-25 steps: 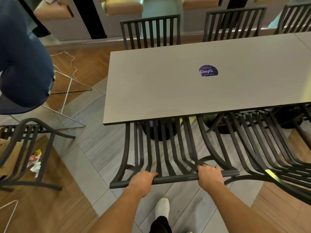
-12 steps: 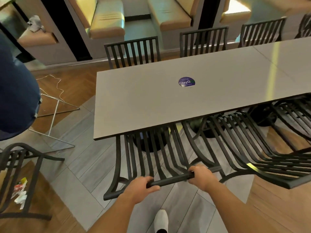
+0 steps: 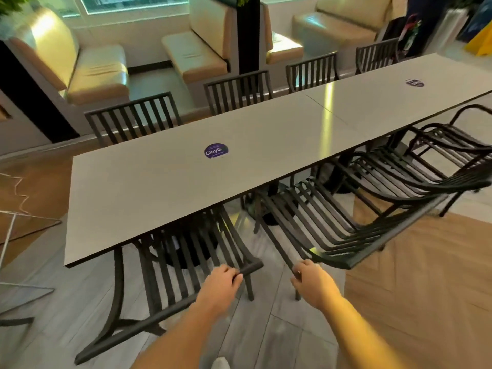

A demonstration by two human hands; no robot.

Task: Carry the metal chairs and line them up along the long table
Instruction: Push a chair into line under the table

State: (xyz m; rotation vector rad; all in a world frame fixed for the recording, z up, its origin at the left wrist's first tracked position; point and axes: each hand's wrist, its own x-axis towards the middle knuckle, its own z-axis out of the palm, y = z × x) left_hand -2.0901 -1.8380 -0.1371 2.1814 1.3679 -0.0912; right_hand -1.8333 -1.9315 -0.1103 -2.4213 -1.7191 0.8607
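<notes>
A long grey table [image 3: 159, 187] with a purple sticker runs from the left to the far right. A black slatted metal chair [image 3: 173, 262] stands pushed under its near edge. My left hand [image 3: 222, 283] grips the right end of that chair's top rail. My right hand [image 3: 310, 279] is off that rail and curls round the near corner of the neighbouring metal chair [image 3: 332, 230], which is tucked under the same edge. Another chair [image 3: 439, 155] follows on the right. Several chairs line the far side, the nearest [image 3: 133, 115] at the left end.
Cream booth sofas [image 3: 98, 73] stand behind the far row. A white wire frame [image 3: 8, 235] and a loose cord [image 3: 18, 193] lie on the floor at the left. Wooden floor [image 3: 426, 288] opens to my right, grey planks underfoot.
The view has swung up and to the right, showing more of the table. My right hand left the first chair's rail and moved onto the neighbouring chair. My left hand slid right along the rail.
</notes>
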